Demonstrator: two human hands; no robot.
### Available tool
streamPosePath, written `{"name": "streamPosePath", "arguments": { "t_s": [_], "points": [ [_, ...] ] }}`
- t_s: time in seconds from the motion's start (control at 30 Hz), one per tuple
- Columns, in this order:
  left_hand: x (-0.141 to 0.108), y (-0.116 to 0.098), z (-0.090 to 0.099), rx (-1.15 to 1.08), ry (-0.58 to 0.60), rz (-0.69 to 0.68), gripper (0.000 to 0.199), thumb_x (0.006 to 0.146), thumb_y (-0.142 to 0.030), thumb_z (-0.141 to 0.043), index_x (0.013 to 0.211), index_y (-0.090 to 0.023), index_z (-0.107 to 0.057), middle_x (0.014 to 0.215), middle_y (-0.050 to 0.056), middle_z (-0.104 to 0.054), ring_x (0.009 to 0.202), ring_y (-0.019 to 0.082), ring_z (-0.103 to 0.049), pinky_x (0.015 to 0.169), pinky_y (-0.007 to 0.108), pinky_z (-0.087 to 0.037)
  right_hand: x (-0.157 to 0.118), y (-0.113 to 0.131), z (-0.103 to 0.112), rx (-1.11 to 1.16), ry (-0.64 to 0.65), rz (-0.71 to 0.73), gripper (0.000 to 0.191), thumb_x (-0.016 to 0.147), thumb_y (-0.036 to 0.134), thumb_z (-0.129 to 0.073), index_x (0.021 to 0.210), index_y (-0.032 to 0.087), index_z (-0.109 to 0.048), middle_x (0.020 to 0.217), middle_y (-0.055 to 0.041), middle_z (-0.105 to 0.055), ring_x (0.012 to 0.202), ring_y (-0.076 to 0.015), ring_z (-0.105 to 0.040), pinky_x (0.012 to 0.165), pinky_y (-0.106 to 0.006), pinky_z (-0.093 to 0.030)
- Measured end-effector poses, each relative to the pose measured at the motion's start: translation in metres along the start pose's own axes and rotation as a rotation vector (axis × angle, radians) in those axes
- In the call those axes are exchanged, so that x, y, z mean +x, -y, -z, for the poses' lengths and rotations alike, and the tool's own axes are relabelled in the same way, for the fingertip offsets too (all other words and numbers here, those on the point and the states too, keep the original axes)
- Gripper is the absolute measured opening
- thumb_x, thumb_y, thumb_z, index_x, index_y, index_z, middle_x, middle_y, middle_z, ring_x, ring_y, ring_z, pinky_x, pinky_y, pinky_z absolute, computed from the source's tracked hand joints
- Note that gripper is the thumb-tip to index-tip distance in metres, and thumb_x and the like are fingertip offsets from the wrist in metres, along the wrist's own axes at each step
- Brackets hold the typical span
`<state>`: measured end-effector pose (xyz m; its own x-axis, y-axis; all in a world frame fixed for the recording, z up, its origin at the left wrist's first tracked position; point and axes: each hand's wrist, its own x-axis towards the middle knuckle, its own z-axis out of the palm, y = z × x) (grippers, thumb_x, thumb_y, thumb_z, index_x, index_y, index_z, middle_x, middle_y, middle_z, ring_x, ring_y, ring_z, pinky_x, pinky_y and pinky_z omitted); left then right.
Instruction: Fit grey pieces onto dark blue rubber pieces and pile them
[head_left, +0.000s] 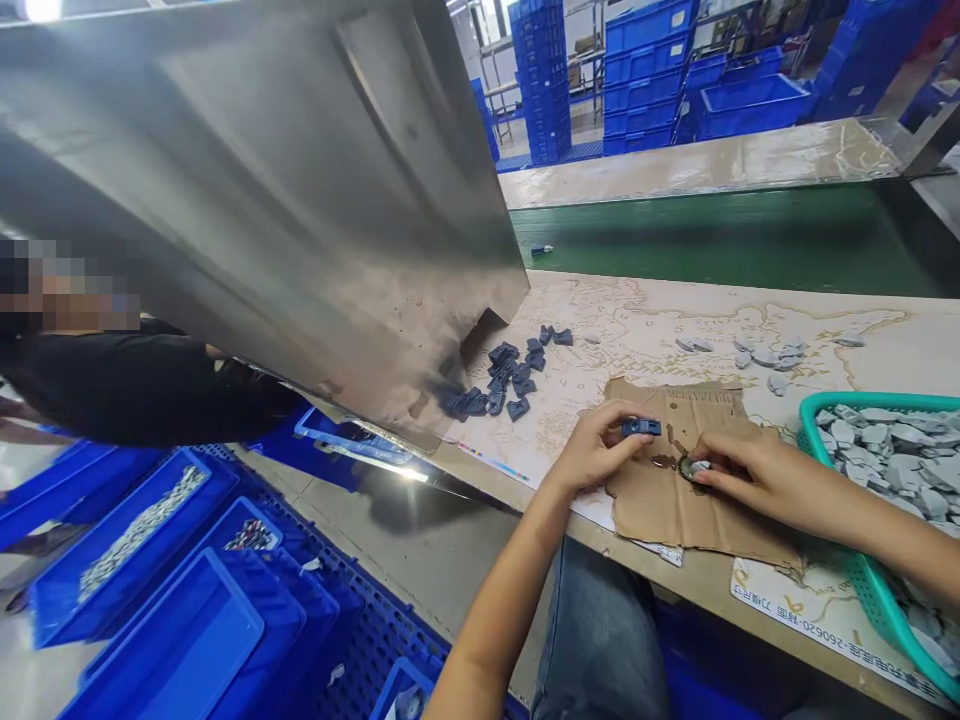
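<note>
My left hand [596, 447] pinches a small dark blue plastic part [642, 427] between thumb and fingers, above a torn sheet of brown cardboard [705, 520]. My right hand [739, 472] is closed on a small light grey plastic piece [700, 466]. The grey piece is at a small round dark dish [685, 468] on the cardboard; whether it touches the dish I cannot tell. To the left, several dark blue parts [517, 408] lie in a loose heap. On the right stands a green basket [814, 405] full of light grey pieces [900, 450].
A large metal sheet [300, 200] slants over the table's left side. Loose grey pieces [765, 357] lie behind the cardboard. Beyond runs a green conveyor belt [712, 235] carrying one small part [541, 249]. Blue crates [649, 80] are stacked behind; a person [127, 390] is at left.
</note>
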<state>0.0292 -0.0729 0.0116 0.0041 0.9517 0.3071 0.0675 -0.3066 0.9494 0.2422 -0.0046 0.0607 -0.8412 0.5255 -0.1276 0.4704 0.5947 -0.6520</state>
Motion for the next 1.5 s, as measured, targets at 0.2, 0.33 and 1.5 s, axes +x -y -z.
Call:
{"name": "streamPosePath", "arguments": {
  "t_s": [0.2, 0.33, 1.5],
  "points": [
    [-0.003, -0.001, -0.002, -0.175, 0.095, 0.098, 0.043, 0.079, -0.052, -0.071, 0.097, -0.014, -0.063, 0.101, 0.009, -0.063, 0.082, 0.013, -0.062, 0.066, 0.02, -0.054, -0.001, 0.004, 0.002, 0.11, -0.063, -0.012, 0.046, 0.085, 0.062, -0.044, 0.088, 0.02, -0.062, 0.067, -0.0057, -0.062, 0.06, -0.0245, -0.058, 0.055, -0.033, -0.039],
    [-0.005, 0.0, -0.003, -0.116, 0.115, 0.16, 0.051, 0.077, -0.057, -0.072, 0.101, -0.012, -0.065, 0.098, 0.01, -0.067, 0.07, 0.01, -0.061, 0.059, 0.018, -0.05, -0.001, 0.011, 0.004, 0.266, -0.186, -0.108, 0.068, 0.078, 0.083, -0.05, 0.096, 0.019, -0.063, 0.071, -0.0064, -0.063, 0.065, -0.0251, -0.059, 0.057, -0.033, -0.043],
    [-0.004, 0.001, 0.0, -0.023, 0.169, 0.015, 0.031, 0.083, -0.039, -0.069, 0.099, -0.013, -0.07, 0.101, 0.011, -0.07, 0.09, 0.016, -0.067, 0.075, 0.022, -0.056, -0.001, 0.0, -0.007, 0.517, -0.237, -0.008, 0.025, 0.078, 0.042, -0.05, 0.089, 0.021, -0.055, 0.051, 0.0038, -0.047, 0.039, -0.0145, -0.045, 0.044, -0.027, -0.034]
  ]
}}
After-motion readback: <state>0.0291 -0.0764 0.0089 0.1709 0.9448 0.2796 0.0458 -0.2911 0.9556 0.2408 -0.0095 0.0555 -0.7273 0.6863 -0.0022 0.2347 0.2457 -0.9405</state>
